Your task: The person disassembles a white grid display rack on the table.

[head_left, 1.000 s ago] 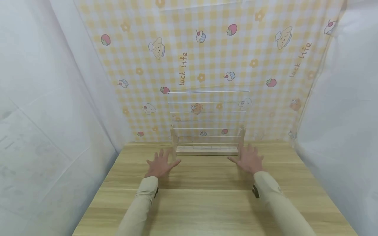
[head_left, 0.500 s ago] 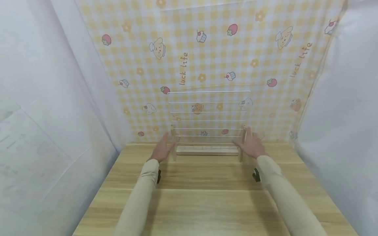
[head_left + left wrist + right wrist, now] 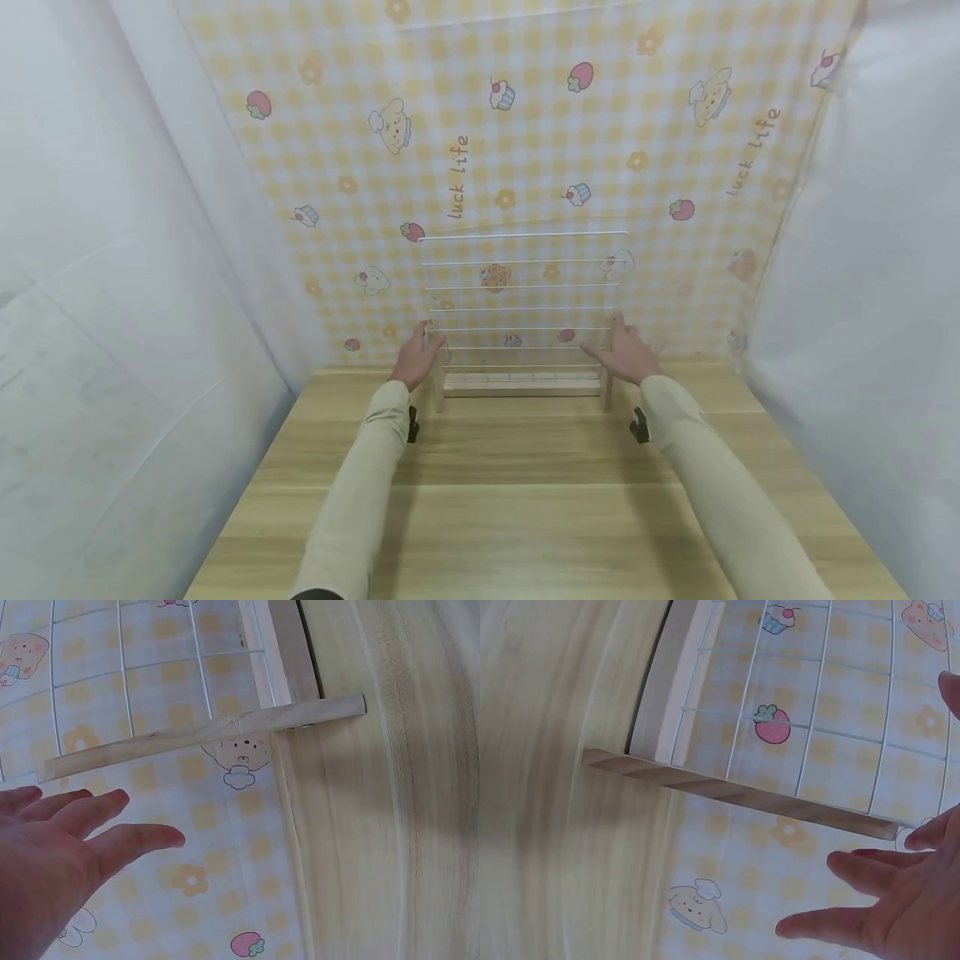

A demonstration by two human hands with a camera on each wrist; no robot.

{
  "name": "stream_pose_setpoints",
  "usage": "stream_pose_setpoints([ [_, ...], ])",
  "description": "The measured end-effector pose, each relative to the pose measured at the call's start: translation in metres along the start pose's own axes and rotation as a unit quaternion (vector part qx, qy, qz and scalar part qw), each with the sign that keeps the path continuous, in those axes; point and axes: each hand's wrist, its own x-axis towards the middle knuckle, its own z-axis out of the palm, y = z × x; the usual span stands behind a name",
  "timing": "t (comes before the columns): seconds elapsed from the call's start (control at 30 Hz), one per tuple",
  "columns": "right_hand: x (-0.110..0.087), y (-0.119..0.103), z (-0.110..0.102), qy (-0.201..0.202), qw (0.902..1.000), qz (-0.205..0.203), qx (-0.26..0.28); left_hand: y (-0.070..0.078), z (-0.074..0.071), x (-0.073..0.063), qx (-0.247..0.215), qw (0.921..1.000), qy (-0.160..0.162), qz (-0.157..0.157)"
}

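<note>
A rack of thin white wires stands at the back of the table, with a pale wooden base bar (image 3: 521, 389) between two wooden side posts. My left hand (image 3: 416, 357) is at the top of the left post (image 3: 202, 735), thumb on the inner side. In the left wrist view its fingers reach out fairly straight along the post's outer side. At the right post (image 3: 735, 796), my right hand (image 3: 628, 357) straddles the upper end, its thumb inward over the wires. Its other fingers (image 3: 821, 924) are spread outside the post.
The wood-grain table (image 3: 517, 517) stretches in front of the rack. Close behind rises a yellow checked cloth (image 3: 540, 133) printed with cartoon figures. White sheets (image 3: 97, 275) hang along both sides. A dark strap (image 3: 639, 425) shows at the right wrist.
Both hands have moved forward and up from low beside the rack to the upper ends of its posts. The rack stays in place, and the head view has shifted slightly.
</note>
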Motion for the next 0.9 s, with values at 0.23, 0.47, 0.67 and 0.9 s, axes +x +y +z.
stream_pose_setpoints([
  [0.23, 0.004, 0.004, 0.005, -0.016, 0.9991, -0.023, 0.032, -0.004, 0.0, 0.003, -0.006, 1.0, -0.005, -0.005],
  [0.47, 0.007, 0.004, 0.009, -0.013, 0.9983, -0.045, 0.034, -0.005, -0.001, 0.004, -0.022, 0.9993, 0.025, -0.02],
  [0.67, 0.01, 0.005, 0.009, -0.004, 0.9982, -0.052, 0.031, -0.005, -0.007, -0.006, 0.005, 0.9987, 0.049, -0.013],
  [0.9, 0.011, 0.006, 0.005, -0.007, 0.9977, -0.063, 0.024, -0.011, -0.011, -0.02, 0.042, 0.9972, 0.057, 0.024],
])
